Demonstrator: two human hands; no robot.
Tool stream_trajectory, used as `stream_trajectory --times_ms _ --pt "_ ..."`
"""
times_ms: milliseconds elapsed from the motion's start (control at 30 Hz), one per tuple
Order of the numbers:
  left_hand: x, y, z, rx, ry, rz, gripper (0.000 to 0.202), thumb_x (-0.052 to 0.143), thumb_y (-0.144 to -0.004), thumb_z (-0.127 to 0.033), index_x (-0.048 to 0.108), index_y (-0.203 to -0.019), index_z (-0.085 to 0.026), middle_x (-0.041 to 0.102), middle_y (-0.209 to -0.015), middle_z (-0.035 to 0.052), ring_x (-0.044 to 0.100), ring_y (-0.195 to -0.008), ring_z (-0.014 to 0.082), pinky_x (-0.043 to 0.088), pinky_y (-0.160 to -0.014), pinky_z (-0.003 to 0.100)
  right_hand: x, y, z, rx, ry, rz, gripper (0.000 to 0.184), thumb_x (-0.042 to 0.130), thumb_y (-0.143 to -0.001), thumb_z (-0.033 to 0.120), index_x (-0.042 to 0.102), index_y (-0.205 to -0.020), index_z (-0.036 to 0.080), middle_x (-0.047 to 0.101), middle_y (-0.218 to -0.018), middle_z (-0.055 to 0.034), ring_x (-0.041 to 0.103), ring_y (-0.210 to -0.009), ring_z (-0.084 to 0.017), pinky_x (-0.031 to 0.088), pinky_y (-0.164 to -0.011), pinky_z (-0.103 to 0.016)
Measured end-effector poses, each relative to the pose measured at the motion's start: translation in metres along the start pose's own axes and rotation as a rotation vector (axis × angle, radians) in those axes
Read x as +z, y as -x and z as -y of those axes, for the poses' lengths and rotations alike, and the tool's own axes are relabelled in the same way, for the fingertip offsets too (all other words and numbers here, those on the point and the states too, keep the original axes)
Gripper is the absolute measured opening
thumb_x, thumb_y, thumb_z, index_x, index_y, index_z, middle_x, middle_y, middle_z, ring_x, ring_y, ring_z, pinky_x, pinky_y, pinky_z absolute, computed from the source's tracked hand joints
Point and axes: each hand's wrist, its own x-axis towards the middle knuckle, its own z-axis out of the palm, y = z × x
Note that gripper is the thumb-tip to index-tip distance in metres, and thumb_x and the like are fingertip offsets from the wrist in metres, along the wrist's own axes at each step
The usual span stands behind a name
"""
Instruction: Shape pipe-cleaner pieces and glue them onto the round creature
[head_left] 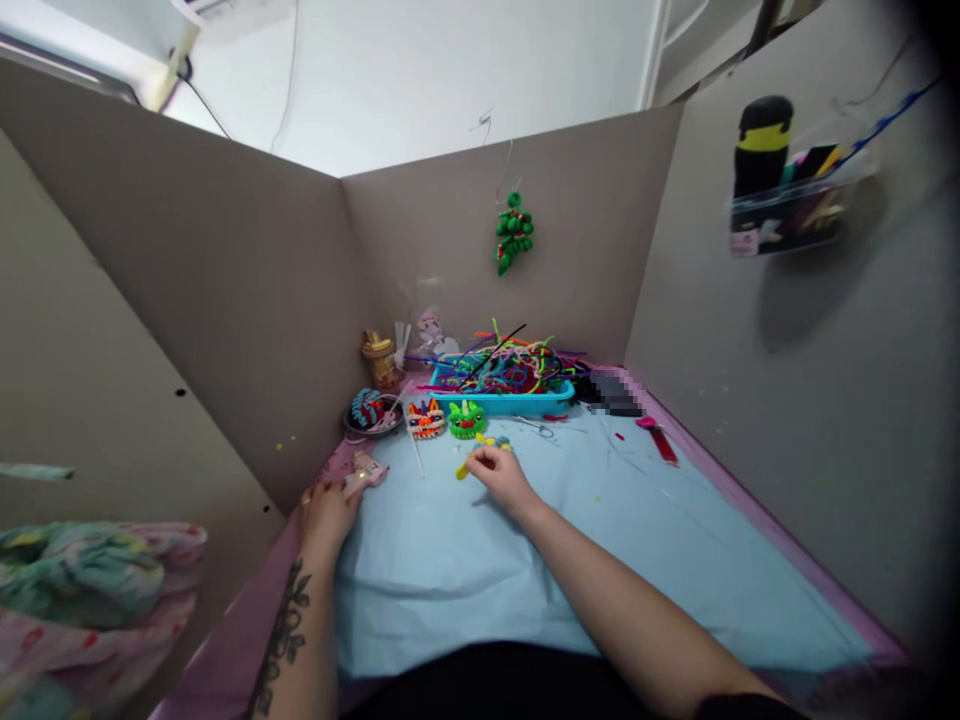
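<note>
On the left of the blue cloth, my left hand (328,515) has its fingers curled at a pale pink tool (367,472) that looks like a small hot glue gun. Part of the tool is hidden by the hand. Near the middle, my right hand (501,477) pinches a small yellow and blue fuzzy pipe-cleaner piece (484,442), mostly covered by the fingers. Just beyond it sit a green pipe-cleaner animal head (467,420) and an orange and white one (426,420). A thin white stick (415,446) lies beside them.
A blue tray (501,404) heaped with pipe cleaners stands at the back. To its left are a dark bowl (375,415) and a golden jar (381,362). Scissors (536,427) and a red strip (663,442) lie rightward. Grey panels (495,165) enclose the table.
</note>
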Motion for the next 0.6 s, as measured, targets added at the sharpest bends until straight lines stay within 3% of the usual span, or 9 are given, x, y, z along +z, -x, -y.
stream_trajectory --times_ms 133,267,433,600 --pt "0.001 -0.002 -0.001 -0.002 0.018 0.009 0.026 0.055 -0.074 -0.031 0.065 -0.087 -0.011 0.061 -0.109 0.0211 0.048 -0.111 0.0357 0.03 -0.097 0.047 -0.001 0.001 0.003 -0.003 -0.014 0.004 0.018 0.06 -0.07 0.034 0.06 -0.066 0.017 0.055 -0.058 0.0024 0.047 -0.053 -0.011 0.04 -0.052 -0.025" --pt "-0.006 0.003 -0.003 -0.094 0.134 -0.051 0.03 0.049 -0.078 -0.029 0.059 -0.097 -0.009 0.06 -0.105 0.0233 0.051 -0.107 0.0369 0.037 -0.09 0.048 -0.003 0.001 0.005 -0.013 -0.026 -0.008 0.017 0.061 -0.07 0.033 0.06 -0.067 0.017 0.056 -0.058 0.002 0.048 -0.054 -0.012 0.039 -0.052 -0.025" --pt "-0.008 0.008 -0.014 -0.211 0.448 -0.096 0.033 0.049 -0.075 -0.04 0.053 -0.093 -0.013 0.062 -0.078 0.0102 0.062 -0.076 0.0277 0.047 -0.066 0.036 -0.005 0.001 0.006 -0.036 -0.028 -0.047 0.015 0.061 -0.07 0.032 0.061 -0.068 0.017 0.054 -0.059 0.0017 0.047 -0.055 -0.012 0.038 -0.053 -0.024" --pt "0.003 0.021 -0.048 -0.206 0.803 -0.131 0.05 0.062 -0.063 -0.045 0.051 -0.1 -0.015 0.061 -0.083 0.0054 0.06 -0.072 0.0201 0.048 -0.064 0.031 -0.006 0.001 0.006 -0.074 -0.028 -0.047 0.016 0.061 -0.071 0.033 0.062 -0.069 0.017 0.057 -0.064 0.0002 0.049 -0.057 -0.012 0.04 -0.055 -0.024"
